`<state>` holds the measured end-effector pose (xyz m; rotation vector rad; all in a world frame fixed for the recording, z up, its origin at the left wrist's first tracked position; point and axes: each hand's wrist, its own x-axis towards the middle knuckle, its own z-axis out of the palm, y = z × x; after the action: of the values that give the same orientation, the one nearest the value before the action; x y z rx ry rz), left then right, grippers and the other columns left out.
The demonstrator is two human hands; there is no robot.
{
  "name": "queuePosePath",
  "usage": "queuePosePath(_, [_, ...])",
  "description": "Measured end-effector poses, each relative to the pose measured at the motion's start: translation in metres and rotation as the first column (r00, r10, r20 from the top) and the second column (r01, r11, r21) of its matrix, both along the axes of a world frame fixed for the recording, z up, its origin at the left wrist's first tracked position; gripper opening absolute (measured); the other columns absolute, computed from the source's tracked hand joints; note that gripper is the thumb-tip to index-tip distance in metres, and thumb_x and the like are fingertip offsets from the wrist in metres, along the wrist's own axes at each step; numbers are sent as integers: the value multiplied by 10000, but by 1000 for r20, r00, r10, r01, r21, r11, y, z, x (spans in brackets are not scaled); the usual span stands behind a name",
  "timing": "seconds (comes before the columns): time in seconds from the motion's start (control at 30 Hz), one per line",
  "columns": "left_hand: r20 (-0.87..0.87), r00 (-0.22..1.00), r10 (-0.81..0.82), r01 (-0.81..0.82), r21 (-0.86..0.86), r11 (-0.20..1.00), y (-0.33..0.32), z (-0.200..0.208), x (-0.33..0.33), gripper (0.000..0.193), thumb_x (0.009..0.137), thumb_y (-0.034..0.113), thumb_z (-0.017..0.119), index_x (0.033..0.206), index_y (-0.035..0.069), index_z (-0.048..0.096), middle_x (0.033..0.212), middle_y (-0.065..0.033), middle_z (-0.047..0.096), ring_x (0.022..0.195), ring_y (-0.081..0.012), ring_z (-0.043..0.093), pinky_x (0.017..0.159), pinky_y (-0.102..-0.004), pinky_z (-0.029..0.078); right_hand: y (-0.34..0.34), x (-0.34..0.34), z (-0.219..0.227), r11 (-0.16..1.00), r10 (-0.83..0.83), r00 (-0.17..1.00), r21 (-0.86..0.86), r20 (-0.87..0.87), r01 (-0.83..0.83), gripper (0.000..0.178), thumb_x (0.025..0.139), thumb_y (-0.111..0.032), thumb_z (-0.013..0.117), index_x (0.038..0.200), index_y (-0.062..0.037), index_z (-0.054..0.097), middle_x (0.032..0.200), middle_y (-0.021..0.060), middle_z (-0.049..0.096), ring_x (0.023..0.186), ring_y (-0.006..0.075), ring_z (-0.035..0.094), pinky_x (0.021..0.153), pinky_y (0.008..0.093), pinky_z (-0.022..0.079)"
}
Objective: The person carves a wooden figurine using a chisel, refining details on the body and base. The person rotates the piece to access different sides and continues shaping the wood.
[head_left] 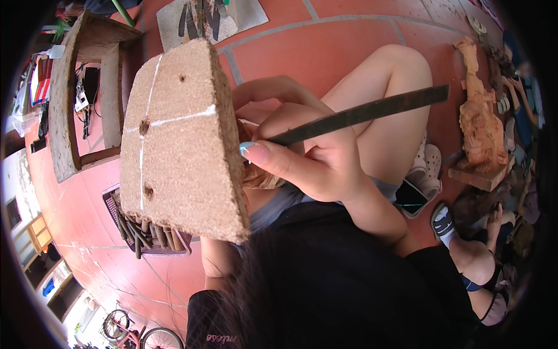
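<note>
Dark metal file (360,113) lies clenched in the right hand's (317,157) grip, its tip behind the wooden block (180,139).

A black short-sleeved top (349,273) is worn, its fabric filling the lower middle of the view, with a small line of pink lettering printed near the hem at the bottom edge. Grey-blue shorts (279,203) are seen beneath it, over bare legs. The forearms are left uncovered. On the right hand (314,154), 1 thumbnail (246,149) is painted pale turquoise. Dark hair (273,273) is seen falling across the top's front. No rings or wristbands can be made out.
</note>
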<state>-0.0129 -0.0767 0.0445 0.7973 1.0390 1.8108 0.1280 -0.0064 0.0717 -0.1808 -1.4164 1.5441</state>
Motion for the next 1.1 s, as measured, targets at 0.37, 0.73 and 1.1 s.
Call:
queuePosePath(0.37, [-8, 982, -188, 186, 195, 963, -24, 16, 4, 1094, 580, 782, 631, 1229, -82, 461, 1112, -156, 599, 980, -217, 622, 837, -338, 542, 10, 3, -2, 992, 58, 998, 109, 23, -61, 77, 901, 16, 607, 905, 92, 615, 1240, 256, 512, 1138, 301, 586, 982, 412, 495])
queuePosePath(0.73, [50, 975, -215, 196, 250, 948, 2, 10, -2, 1083, 601, 788, 614, 1224, -85, 464, 1108, -157, 601, 974, -217, 624, 832, -338, 544, 22, 2, -10, 996, 32, 997, -77, -66, -37, 65, 901, -7, 627, 951, 34, 631, 1121, 188, 600, 1031, 252, 616, 894, 354, 498])
queuePosePath(1.1, [-140, 981, 134, -158, -178, 971, 46, 10, 38, 1084, 625, 809, 575, 1238, -77, 458, 1105, -162, 606, 960, -224, 630, 830, -341, 547, 43, 22, 0, 994, -112, 975, 36, 191, 107, 70, 892, 16, 609, 835, 48, 582, 1079, 222, 571, 1022, 248, 589, 926, 402, 474])
